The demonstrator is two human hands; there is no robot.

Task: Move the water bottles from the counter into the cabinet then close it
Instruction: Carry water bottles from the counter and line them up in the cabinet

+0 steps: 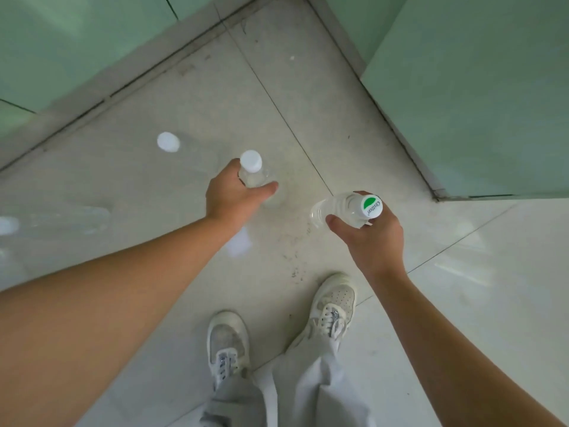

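Half these bottles are basically ghosts
The blurred bottle [61,218] on the left is cut off by the frame edge, and the far bottle [167,141] shows just a cap, body too faint. Left hand [234,200] fingers hide behind the white-capped bottle [251,172], right hand [374,238] fingers behind the green-capped bottle [338,209].

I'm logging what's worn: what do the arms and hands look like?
The left forearm and right forearm are bare, no sleeves in view. The left hand and right hand wear no gloves; no watch, bracelet or ring shows.

White sneakers [334,306], grey trousers [311,392]
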